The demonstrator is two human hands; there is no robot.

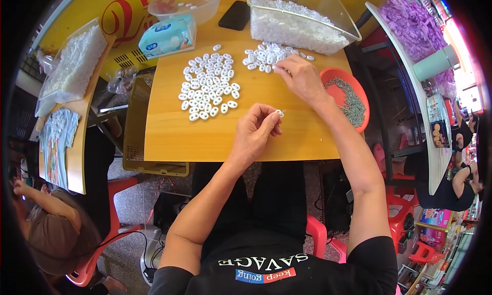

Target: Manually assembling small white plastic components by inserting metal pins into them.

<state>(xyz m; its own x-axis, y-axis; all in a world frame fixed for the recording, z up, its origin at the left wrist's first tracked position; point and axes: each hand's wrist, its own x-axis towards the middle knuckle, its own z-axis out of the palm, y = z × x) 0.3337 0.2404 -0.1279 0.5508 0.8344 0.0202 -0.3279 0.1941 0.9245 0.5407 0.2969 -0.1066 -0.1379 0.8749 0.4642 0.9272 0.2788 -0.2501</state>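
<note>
My left hand (pixel 253 132) is closed in a pinch near the table's front. Between its thumb and forefinger sits a small white two-holed plastic piece (pixel 279 112), with a thin metal pin sticking out of it. Farther off, my right hand (pixel 303 78) pinches at the edge of a loose pile of the same white pieces (pixel 271 53); its fingertips appear to be on one of them. Left of my hands, many more white two-holed pieces (pixel 209 85) lie spread flat on the wooden table (pixel 205 141). Beside my right forearm, an orange bowl (pixel 365 97) holds small grey metal pins (pixel 351 103).
Behind the pile stands a clear bin (pixel 307 31) full of white pieces. A black phone (pixel 235 15), a tissue pack (pixel 168 36) and a clear tub (pixel 195 8) are at the back. On side tables sit another full bin (pixel 72 64) and purple items (pixel 412 26). People sit nearby.
</note>
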